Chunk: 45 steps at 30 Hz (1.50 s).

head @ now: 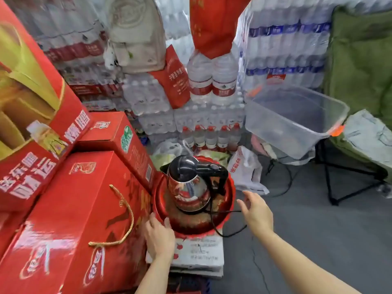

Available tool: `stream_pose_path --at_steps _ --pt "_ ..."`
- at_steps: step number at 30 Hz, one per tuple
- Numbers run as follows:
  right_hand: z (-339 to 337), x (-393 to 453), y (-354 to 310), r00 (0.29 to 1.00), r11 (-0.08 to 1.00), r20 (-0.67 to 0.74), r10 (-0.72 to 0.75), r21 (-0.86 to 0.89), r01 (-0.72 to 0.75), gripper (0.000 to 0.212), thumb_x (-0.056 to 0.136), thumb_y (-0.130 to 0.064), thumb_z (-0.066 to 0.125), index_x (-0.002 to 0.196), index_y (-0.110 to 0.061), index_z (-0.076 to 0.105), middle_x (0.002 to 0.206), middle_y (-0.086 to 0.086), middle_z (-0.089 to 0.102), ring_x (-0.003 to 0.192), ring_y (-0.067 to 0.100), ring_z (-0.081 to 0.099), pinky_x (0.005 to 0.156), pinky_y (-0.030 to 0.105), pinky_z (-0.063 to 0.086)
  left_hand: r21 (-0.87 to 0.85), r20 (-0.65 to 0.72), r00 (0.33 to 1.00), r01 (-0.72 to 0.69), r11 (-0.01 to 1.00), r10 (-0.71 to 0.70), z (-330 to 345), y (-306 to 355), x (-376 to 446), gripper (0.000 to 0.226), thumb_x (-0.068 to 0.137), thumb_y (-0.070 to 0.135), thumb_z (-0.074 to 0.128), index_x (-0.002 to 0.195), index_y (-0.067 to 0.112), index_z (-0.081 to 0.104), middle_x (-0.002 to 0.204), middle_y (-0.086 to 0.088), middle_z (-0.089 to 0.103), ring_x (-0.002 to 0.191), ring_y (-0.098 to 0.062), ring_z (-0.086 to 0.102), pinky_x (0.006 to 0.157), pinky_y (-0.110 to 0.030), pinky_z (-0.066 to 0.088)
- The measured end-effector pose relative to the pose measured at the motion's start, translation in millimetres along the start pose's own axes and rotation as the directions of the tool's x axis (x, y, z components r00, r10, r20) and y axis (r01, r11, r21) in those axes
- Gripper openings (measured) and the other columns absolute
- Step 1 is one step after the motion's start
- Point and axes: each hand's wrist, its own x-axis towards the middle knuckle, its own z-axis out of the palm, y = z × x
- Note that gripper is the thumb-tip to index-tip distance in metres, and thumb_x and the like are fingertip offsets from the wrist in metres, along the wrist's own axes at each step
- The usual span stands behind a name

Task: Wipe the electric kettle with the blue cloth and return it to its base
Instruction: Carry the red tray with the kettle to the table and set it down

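View: single head camera, wide-angle, edges bowed.
Facing: forward and down, over both forearms.
Near: kettle (188, 183) on red tray (230, 200) sits centre, close below.
Far: stacked water bottles (212, 79) fill the top.
Left edge: red boxes (70, 219) crowd in close.

You face stacked bottled-water packs (282, 49), red gift boxes (70, 209) left, grey floor (318, 230), green folding chair (360, 66) right.

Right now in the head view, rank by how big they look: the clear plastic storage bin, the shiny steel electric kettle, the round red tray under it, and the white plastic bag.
1. Clear plastic storage bin
2. Round red tray
3. Shiny steel electric kettle
4. White plastic bag, close to the kettle in apparent size, partly hidden, so unsure.
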Motion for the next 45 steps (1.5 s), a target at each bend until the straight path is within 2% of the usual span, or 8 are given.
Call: stream_pose_path --at_steps 5,12,22,28,33,36,40,45 --pt "42 53 19 0.998 0.997 0.038 0.051 0.051 -0.053 0.045 0.096 -0.035 0.058 0.137 -0.019 0.054 0.131 0.003 0.059 0.123 0.024 0.051 0.087 0.042 0.048 -0.173 0.013 0.969 0.244 0.954 -0.246 47 2 33 0.065 0.103 0.026 0.049 0.155 0.0 0.022 0.149 -0.034 0.038 0.137 -0.051 0.035 0.111 -0.054 0.028" --pt "90 102 40 0.983 0.986 0.156 0.094 0.123 -0.114 0.058 0.101 -0.035 0.05 0.154 -0.026 0.028 0.152 0.006 0.041 0.134 0.03 0.044 0.095 0.045 0.043 -0.255 -0.131 0.963 0.197 0.947 -0.235 83 -8 57 0.064 0.102 0.02 0.053 0.156 0.005 0.023 0.148 -0.033 0.034 0.123 -0.054 0.047 0.092 -0.059 0.045" --pt "115 114 34 0.981 0.872 0.145 0.132 0.454 -0.185 0.052 0.1 -0.018 0.05 0.15 -0.029 0.04 0.144 -0.001 0.054 0.134 0.022 0.048 0.105 0.028 0.036 -0.366 -0.26 0.927 0.163 0.916 -0.269 89 -4 73 0.058 0.1 0.013 0.056 0.154 0.017 0.037 0.141 -0.024 0.046 0.125 -0.044 0.049 0.1 -0.055 0.041" --pt "94 103 43 0.962 0.872 0.034 0.273 0.414 -0.262 0.047 0.1 -0.02 0.043 0.144 -0.035 0.047 0.118 0.011 0.069 0.107 0.036 0.061 0.081 0.034 0.042 -0.384 -0.239 0.957 0.065 0.921 -0.167 78 21 68 0.058 0.098 0.008 0.059 0.153 0.016 0.041 0.133 -0.022 0.053 0.124 -0.04 0.052 0.1 -0.046 0.041" --pt "47 94 52 0.913 0.815 -0.052 0.406 0.472 -0.336 0.04 0.098 -0.016 0.047 0.137 -0.014 0.054 0.11 0.013 0.068 0.104 0.033 0.061 0.078 0.03 0.038 -0.358 -0.22 0.976 -0.076 0.931 -0.005 66 65 61 0.059 0.094 0.005 0.063 0.15 0.016 0.046 0.135 -0.021 0.056 0.126 -0.04 0.053 0.105 -0.047 0.041" --pt "9 86 60 0.898 0.792 -0.098 0.429 0.519 -0.322 0.038 0.097 -0.019 0.049 0.134 -0.017 0.056 0.121 0.013 0.069 0.108 0.03 0.061 0.089 0.036 0.046 -0.351 -0.194 0.979 -0.123 0.928 0.057 56 106 45 0.057 0.095 0.005 0.062 0.15 0.013 0.047 0.135 -0.019 0.056 0.126 -0.035 0.051 0.106 -0.039 0.037" --pt "-50 77 74 0.88 0.781 -0.159 0.448 0.548 -0.299 0.045 0.094 -0.023 0.051 0.138 -0.029 0.052 0.128 0.008 0.067 0.118 0.03 0.059 0.101 0.047 0.047 -0.351 -0.116 0.984 -0.167 0.922 0.134 51 155 21 0.056 0.097 0.012 0.06 0.151 0.018 0.045 0.14 -0.016 0.054 0.131 -0.034 0.049 0.112 -0.045 0.035" --pt "-131 61 94 0.848 0.766 -0.242 0.471 0.588 -0.258 0.051 0.096 -0.016 0.05 0.145 -0.029 0.044 0.14 0.001 0.059 0.126 0.023 0.053 0.107 0.035 0.039 -0.344 -0.071 0.961 -0.276 0.898 0.268 56 224 -14 0.055 0.095 0.011 0.059 0.149 0.016 0.048 0.144 -0.015 0.054 0.134 -0.032 0.049 0.115 -0.045 0.034"
